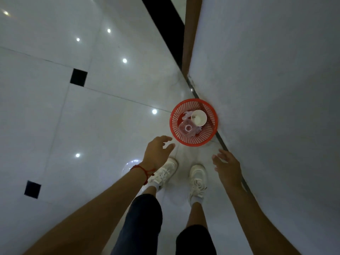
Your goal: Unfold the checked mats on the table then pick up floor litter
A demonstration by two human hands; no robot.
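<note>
Reaching forward, the left hand (158, 151) hangs nearest the round red plastic mesh basket (211, 133), just short of its near-left rim; the right hand (228, 168) is nearer and further right. Both grips are slack and empty. Litter, a white paper cup (198, 117) and a clear plastic bottle (187, 128), lies inside the basket against the grey wall (276, 89).

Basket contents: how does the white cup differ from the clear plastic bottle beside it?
The white cup is opaque, while the clear plastic bottle is see-through. The cup shows a wide open mouth; the bottle shows only a narrow round neck opening. The cup lies toward the wall side of the red basket, the bottle nearer the person's left hand. Both lie inside the basket, mouths toward the camera.
</note>
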